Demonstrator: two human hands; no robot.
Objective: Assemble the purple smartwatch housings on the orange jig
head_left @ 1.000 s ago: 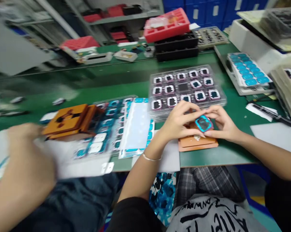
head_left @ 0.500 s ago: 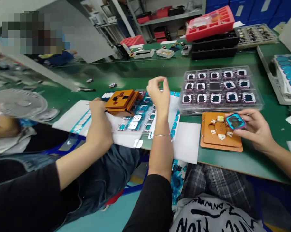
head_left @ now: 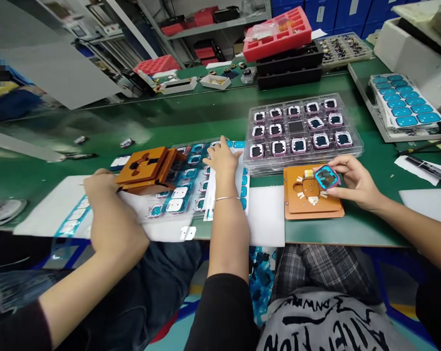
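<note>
My left hand, with a thin bracelet at the wrist, has its fingers spread over the top of a white sheet of blue stickers. Whether it touches the sheet is unclear. Between the thumb and fingers of my right hand is a square watch case with blue film, tilted above the right part of an orange fixture. The fixture has a shaped recess and white pieces. Behind it lies a clear tray of similar cases with dark centres.
At left, a co-worker's hand is beside an orange block fixture. White foam lies between the sticker sheet and my fixture. Red tray and black trays stand behind; blue sticker sheets and a pen are at right.
My left hand, raised with curled fingers before, is now lower with fingers spread. The view has shifted to the right. My right hand still holds the case over the fixture.
</note>
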